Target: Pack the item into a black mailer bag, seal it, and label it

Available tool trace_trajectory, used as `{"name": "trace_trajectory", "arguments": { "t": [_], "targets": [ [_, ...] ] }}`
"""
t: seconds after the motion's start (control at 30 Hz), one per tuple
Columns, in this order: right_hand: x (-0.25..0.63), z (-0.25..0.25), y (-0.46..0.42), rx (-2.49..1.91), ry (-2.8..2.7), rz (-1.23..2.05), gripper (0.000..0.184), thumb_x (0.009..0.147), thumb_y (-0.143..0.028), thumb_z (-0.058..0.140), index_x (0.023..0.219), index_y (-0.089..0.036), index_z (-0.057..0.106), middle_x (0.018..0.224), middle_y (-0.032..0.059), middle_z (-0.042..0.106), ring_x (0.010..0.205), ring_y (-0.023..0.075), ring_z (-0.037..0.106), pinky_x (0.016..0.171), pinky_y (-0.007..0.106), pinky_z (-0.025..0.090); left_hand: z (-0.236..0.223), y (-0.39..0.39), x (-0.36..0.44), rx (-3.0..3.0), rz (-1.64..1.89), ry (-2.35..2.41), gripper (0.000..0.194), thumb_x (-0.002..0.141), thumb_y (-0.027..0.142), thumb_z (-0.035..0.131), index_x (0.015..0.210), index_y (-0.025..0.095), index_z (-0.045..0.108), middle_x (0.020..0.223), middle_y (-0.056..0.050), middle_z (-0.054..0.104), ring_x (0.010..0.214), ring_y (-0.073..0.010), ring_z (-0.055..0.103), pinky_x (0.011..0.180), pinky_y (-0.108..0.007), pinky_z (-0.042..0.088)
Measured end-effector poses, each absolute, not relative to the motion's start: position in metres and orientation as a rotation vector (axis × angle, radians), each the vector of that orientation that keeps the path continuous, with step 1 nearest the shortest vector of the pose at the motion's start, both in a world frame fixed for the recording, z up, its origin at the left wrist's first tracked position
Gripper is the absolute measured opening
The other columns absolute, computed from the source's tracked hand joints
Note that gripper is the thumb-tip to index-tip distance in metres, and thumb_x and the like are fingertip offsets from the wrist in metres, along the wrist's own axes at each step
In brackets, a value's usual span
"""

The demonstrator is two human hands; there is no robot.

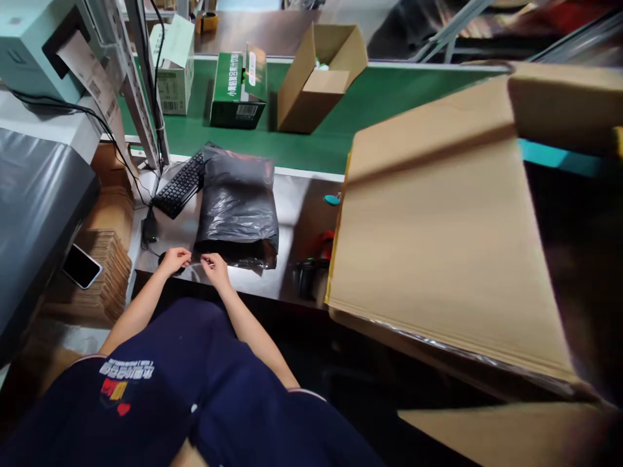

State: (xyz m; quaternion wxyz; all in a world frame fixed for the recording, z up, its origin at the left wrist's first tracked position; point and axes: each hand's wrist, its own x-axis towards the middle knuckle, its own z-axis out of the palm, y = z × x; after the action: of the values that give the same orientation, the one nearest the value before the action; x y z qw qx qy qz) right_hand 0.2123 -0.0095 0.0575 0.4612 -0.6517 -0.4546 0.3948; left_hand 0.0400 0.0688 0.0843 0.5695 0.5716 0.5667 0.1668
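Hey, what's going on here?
Someone is working at a metal worktop with bare hands. A black plastic bag lies there, next to a keyboard. The left hand and right hand are close together near the bag's near left corner; whether they grip anything is too small to tell. A large cardboard box is off to the right.

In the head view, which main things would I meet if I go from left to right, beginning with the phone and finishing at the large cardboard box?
Phone → left hand → black plastic bag → large cardboard box.
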Motion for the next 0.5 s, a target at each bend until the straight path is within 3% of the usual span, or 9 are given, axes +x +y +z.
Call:
{"name": "trace_trajectory", "arguments": {
  "t": [0.3, 0.4, 0.5],
  "targets": [
    [0.195, 0.061, 0.024, -1.673, -1.243, 0.972, 0.033, 0.088, -0.017, 0.065, 0.117, -0.021, 0.079, 0.116, 0.0092, 0.076, 0.107, 0.0238, 0.07, 0.102, 0.037, 0.054, 0.099, 0.078, 0.051, 1.506, 0.412, 1.492, 0.026, 0.09, 0.041, 0.067, 0.094, 0.016, 0.073, 0.09, -0.008, 0.077, 0.071, -0.0191, 0.071, 0.07, -0.029, 0.055],
    [0.196, 0.071, 0.026, -1.758, -1.289, 0.971, 0.025, 0.09, -0.015, 0.061, 0.105, -0.02, 0.08, 0.112, 0.0097, 0.076, 0.109, 0.0238, 0.068, 0.103, 0.037, 0.052, 0.117, 0.081, 0.065, 1.616, 0.389, 1.523, 0.02, 0.088, 0.037, 0.067, 0.086, 0.018, 0.074, 0.091, -0.008, 0.079, 0.082, -0.0213, 0.071, 0.079, -0.029, 0.053],
    [0.194, 0.09, 0.021, -1.82, -1.31, 0.889, 0.018, 0.087, -0.013, 0.063, 0.089, -0.021, 0.079, 0.098, 0.0078, 0.078, 0.098, 0.0228, 0.069, 0.094, 0.034, 0.055, 0.138, 0.078, 0.078, 1.727, 0.374, 1.523, 0.02, 0.086, 0.029, 0.062, 0.071, 0.02, 0.07, 0.08, -0.009, 0.078, 0.081, -0.0245, 0.071, 0.078, -0.032, 0.05]
  ]
}}
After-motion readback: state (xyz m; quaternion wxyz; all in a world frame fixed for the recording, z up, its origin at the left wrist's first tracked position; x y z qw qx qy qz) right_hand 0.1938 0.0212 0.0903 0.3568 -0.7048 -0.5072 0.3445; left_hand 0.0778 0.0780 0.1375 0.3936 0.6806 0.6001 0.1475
